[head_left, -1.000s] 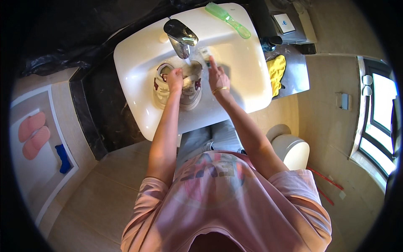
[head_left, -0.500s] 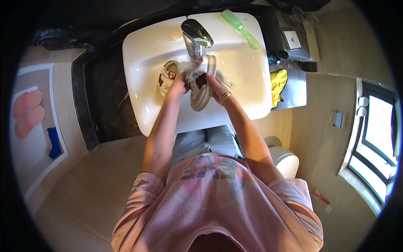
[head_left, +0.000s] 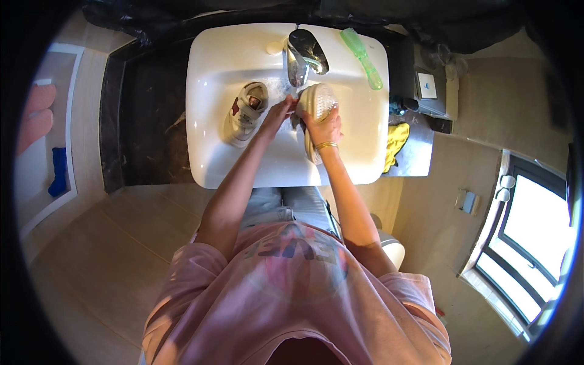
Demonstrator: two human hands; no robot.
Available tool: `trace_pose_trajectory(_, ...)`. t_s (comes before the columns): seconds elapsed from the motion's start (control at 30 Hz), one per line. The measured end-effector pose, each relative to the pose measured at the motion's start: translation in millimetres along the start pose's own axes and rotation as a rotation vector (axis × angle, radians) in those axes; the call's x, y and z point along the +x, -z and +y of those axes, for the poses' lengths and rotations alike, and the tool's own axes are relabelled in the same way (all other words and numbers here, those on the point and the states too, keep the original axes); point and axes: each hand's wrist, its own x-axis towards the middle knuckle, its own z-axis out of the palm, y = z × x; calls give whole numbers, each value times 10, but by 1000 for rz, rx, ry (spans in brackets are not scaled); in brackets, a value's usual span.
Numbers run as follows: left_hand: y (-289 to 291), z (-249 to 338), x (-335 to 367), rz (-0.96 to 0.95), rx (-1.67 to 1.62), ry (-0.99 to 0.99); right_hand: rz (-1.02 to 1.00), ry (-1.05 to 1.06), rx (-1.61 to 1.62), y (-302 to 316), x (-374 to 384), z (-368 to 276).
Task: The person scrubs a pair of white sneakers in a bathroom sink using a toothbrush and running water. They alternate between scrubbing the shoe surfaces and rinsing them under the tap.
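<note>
Under the tap (head_left: pixel 297 70) in the white washbasin (head_left: pixel 204 152), a pale sneaker (head_left: pixel 319 100) is turned with its sole towards me. My right hand (head_left: pixel 325 129) wraps round its right side, thumb across the sole. Against its left side, my left hand (head_left: pixel 281 112) is closed, with its fingertips partly hidden by the sneaker. The second sneaker (head_left: pixel 248 112), pale with dark red patches, lies in the basin to the left, opening upward. Wet, whitish streaks show in the basin behind my left hand.
A green brush (head_left: pixel 363 59) rests on the basin's back right rim. Right of the basin, a yellow cloth (head_left: pixel 396 145) lies on a grey surface. Dark counter (head_left: pixel 152 128) borders the left side. Pink slippers (head_left: pixel 38 115) and a blue sock-shaped item (head_left: pixel 58 171) are far left.
The held sneaker has turned over, from its upper facing me to its sole, and moved slightly right. My right hand now lies over the sole's edge. The whole view has shifted a little.
</note>
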Motion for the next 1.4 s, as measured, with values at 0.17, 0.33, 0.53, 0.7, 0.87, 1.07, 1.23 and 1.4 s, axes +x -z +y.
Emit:
trace_pose_trajectory(0.17,-50,42,86,-6,-120,52,11,83,-122,-56,-101,-128)
trace_pose_trajectory(0.33,-145,424,-61,126,391,18,-172,104,93,-266,15,75)
trace_pose_trajectory(0.53,46,59,141,154,139,-58,-591,-123,754,-528,267,195)
trace_pose_trajectory(0.7,145,-110,234,149,128,-170,-627,-165,924,-605,464,3)
trace_pose_trajectory(0.87,204,-42,278,-106,54,-279,-596,-263,876,-689,760,-136)
trace_pose_trajectory(1.07,137,-210,111,-1,23,-167,-791,-136,540,-1045,1102,216)
trace_pose_trajectory(1.23,209,-189,217,183,256,-262,-696,-108,839,-996,779,55)
trace_pose_trajectory(1.4,100,-215,372,342,317,-108,-346,-76,632,-1172,886,130)
